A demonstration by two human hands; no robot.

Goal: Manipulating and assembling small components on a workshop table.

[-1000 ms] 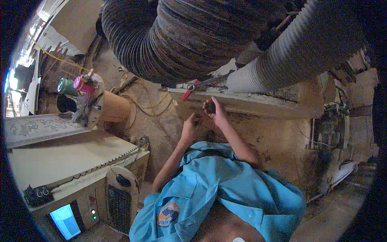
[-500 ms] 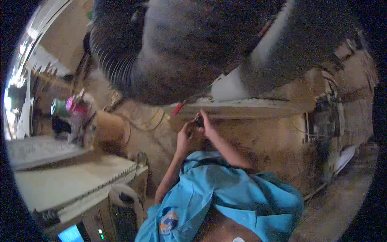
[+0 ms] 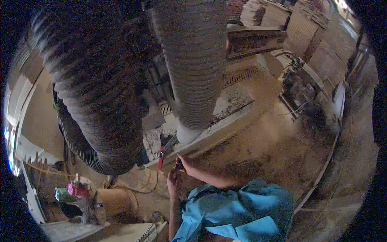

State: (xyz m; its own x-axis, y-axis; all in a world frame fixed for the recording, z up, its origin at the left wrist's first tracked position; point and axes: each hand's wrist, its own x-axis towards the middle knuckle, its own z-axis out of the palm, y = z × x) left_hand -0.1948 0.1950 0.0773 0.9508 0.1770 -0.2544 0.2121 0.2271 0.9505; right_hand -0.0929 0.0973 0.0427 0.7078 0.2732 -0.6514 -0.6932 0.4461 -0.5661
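My left hand [image 3: 173, 176] and my right hand [image 3: 186, 167] are close together in front of my body, near the front edge of a machine bed. Between them is a small dark object [image 3: 179, 164], its kind too small and blurred to tell. The fingers of both hands are closed around it. Just beyond my hands, a tool with a red handle [image 3: 161, 162] and a metal shaft lies over the edge of the bed [image 3: 193, 146]. Blue cloth [image 3: 238, 207] covers my upper body and my upper arms.
Two thick ribbed hoses, a dark one [image 3: 92, 97] and a grey one [image 3: 193, 68], hang over the dusty bed. A green and a pink round knob [image 3: 76, 189] sit on machinery at the left. Dusty machinery [image 3: 300, 90] and stacked boards [image 3: 302, 28] stand at the right.
The view has swung, so the hoses, bed and right-hand machinery show more fully. My hands appear lower and further left in the picture, still together around the small dark object.
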